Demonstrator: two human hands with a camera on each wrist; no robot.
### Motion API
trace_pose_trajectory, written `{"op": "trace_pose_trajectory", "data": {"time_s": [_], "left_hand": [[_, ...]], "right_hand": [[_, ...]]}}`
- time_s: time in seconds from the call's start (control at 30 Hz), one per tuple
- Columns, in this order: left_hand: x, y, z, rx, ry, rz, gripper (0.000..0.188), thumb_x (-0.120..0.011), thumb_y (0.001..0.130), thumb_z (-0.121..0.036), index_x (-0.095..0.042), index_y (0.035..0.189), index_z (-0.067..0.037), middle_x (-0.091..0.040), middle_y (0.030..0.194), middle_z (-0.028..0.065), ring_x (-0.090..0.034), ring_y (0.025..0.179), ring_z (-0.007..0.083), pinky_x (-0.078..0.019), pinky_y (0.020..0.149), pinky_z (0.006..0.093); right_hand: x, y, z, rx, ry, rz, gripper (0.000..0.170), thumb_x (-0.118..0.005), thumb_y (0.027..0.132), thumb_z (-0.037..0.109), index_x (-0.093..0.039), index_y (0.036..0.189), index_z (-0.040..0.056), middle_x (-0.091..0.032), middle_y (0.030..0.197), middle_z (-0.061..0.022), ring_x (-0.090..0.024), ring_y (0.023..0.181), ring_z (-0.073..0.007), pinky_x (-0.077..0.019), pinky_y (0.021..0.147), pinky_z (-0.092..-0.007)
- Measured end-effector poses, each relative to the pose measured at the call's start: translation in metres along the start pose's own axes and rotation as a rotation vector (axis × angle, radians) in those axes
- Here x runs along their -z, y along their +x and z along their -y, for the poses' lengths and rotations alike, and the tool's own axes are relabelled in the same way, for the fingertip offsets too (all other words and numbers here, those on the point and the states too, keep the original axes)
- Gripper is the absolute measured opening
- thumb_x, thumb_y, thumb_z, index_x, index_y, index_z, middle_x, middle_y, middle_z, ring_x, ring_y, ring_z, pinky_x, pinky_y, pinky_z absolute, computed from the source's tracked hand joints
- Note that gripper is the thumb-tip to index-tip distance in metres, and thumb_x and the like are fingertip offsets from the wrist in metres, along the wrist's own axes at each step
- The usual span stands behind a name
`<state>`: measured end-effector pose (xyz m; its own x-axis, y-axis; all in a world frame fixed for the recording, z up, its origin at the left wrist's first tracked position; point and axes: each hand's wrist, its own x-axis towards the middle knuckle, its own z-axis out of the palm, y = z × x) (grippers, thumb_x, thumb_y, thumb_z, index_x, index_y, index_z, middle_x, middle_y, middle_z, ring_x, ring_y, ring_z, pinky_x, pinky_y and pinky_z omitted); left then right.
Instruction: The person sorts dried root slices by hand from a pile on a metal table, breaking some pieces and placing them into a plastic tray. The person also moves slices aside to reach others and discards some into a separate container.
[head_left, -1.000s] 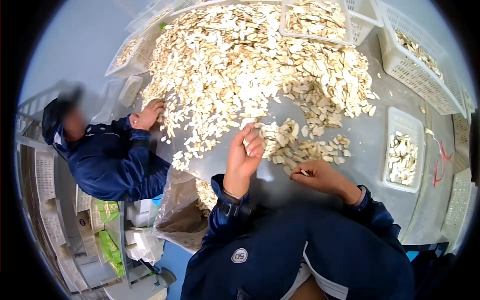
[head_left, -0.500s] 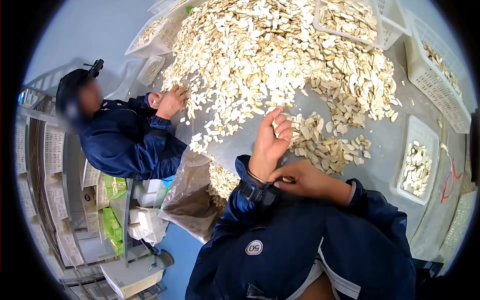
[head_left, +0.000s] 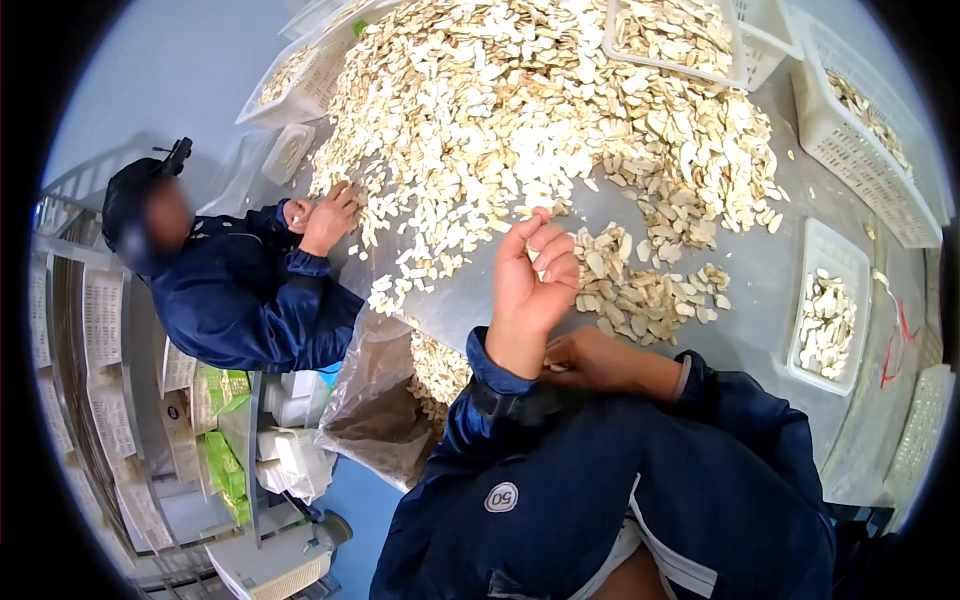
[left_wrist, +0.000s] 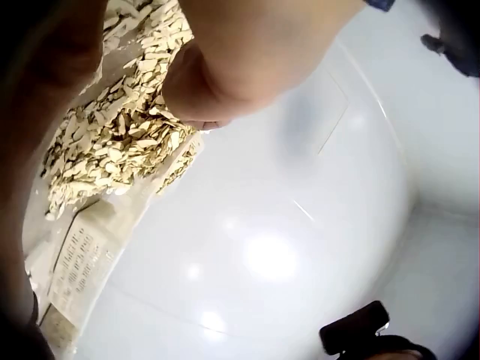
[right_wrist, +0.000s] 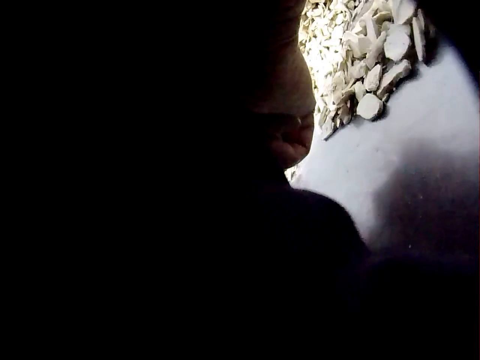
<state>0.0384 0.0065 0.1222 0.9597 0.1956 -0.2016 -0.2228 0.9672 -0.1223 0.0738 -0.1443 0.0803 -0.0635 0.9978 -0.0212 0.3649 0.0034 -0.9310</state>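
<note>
My left hand (head_left: 535, 275) is raised over the near edge of the pile with its fingers curled. A pale dried slice (head_left: 538, 264) shows between its fingers and palm. My right hand (head_left: 598, 360) is low and close to my body, partly hidden behind the left wrist. Its thumb and fingers pinch a small pale piece, mostly covered. A small heap of slices (head_left: 640, 290) lies on the metal table (head_left: 745, 300) beyond the right hand. Behind it spreads a large pile of slices (head_left: 480, 110). The right wrist view is mostly dark.
Another person (head_left: 250, 280) works at the pile's left side. A shallow white tray (head_left: 800, 350) with slices stands at right, near red string (head_left: 888, 350). White crates (head_left: 850, 140) line the far edges. A plastic bag (head_left: 370, 400) with slices hangs beside my left arm.
My right hand has moved left, from beside the small heap to behind my left wrist. The left hand stays raised and curled. The head view has shifted.
</note>
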Motion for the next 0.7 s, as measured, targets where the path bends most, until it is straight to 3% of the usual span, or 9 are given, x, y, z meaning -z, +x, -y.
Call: {"op": "trace_pose_trajectory", "data": {"time_s": [0.13,0.23,0.27,0.37,0.47,0.57,0.7], "left_hand": [[0.002,-0.008,-0.011,-0.011,0.064,0.013,0.008,-0.053,0.098,-0.008,-0.058,0.101,-0.004,-0.040,0.066,-0.0029,-0.038,0.057,0.0096,-0.0305,0.048,0.0243],[0.018,-0.021,-0.025,-0.007,0.102,-0.025,0.009,-0.052,0.099,-0.010,-0.059,0.101,-0.004,-0.040,0.067,-0.0027,-0.038,0.056,0.0092,-0.0301,0.048,0.0244],[0.025,-0.026,-0.029,-0.002,0.130,-0.075,0.009,-0.052,0.099,-0.010,-0.059,0.101,-0.005,-0.040,0.067,-0.0028,-0.038,0.056,0.0090,-0.0299,0.048,0.0243],[0.050,-0.042,-0.028,0.029,0.210,-0.217,0.006,-0.053,0.098,-0.010,-0.057,0.101,-0.007,-0.040,0.066,-0.0031,-0.037,0.055,0.0086,-0.0290,0.047,0.0236],[0.072,-0.051,-0.016,0.087,0.293,-0.297,0.005,-0.056,0.097,-0.012,-0.055,0.102,-0.010,-0.039,0.066,-0.0041,-0.036,0.053,0.0074,-0.0275,0.044,0.0223],[0.083,-0.054,-0.003,0.132,0.444,-0.304,0.006,-0.057,0.097,-0.013,-0.055,0.102,-0.010,-0.039,0.067,-0.0053,-0.036,0.053,0.0063,-0.0270,0.044,0.0218],[0.083,-0.056,0.009,0.129,0.878,-0.300,0.010,-0.057,0.098,-0.014,-0.058,0.107,-0.010,-0.041,0.070,-0.0065,-0.035,0.055,0.0022,-0.0255,0.046,0.0197]], "right_hand": [[0.030,-0.020,0.030,-0.145,0.151,-0.069,0.025,-0.069,0.090,0.028,-0.071,0.106,0.0078,-0.068,0.080,-0.0135,-0.064,0.069,-0.0213,-0.0477,0.064,-0.0364],[0.047,-0.048,0.001,-0.225,0.075,-0.311,0.024,-0.069,0.090,0.026,-0.071,0.106,0.0079,-0.066,0.077,-0.0122,-0.061,0.067,-0.0161,-0.0459,0.062,-0.0348],[0.053,-0.058,-0.004,-0.226,0.051,-0.435,0.022,-0.068,0.089,0.024,-0.071,0.104,0.0075,-0.066,0.077,-0.0123,-0.061,0.065,-0.0207,-0.0458,0.061,-0.0345],[0.082,-0.087,-0.008,-0.495,-0.154,-0.547,0.020,-0.068,0.088,0.021,-0.071,0.102,0.0063,-0.067,0.077,-0.0137,-0.063,0.068,-0.0273,-0.0486,0.064,-0.0370],[0.085,-0.104,-0.032,-0.440,-0.411,-0.568,0.019,-0.068,0.087,0.019,-0.071,0.100,0.0049,-0.068,0.082,-0.0151,-0.064,0.072,-0.0329,-0.0507,0.067,-0.0400],[0.077,-0.096,-0.018,-0.438,-0.346,-0.569,0.019,-0.069,0.086,0.019,-0.071,0.098,0.0040,-0.068,0.086,-0.0161,-0.066,0.076,-0.0335,-0.0511,0.069,-0.0417],[0.069,-0.093,-0.014,-0.359,-0.331,-0.578,0.018,-0.069,0.086,0.019,-0.071,0.096,0.0043,-0.068,0.089,-0.0154,-0.066,0.079,-0.0335,-0.0514,0.071,-0.0414]]}}
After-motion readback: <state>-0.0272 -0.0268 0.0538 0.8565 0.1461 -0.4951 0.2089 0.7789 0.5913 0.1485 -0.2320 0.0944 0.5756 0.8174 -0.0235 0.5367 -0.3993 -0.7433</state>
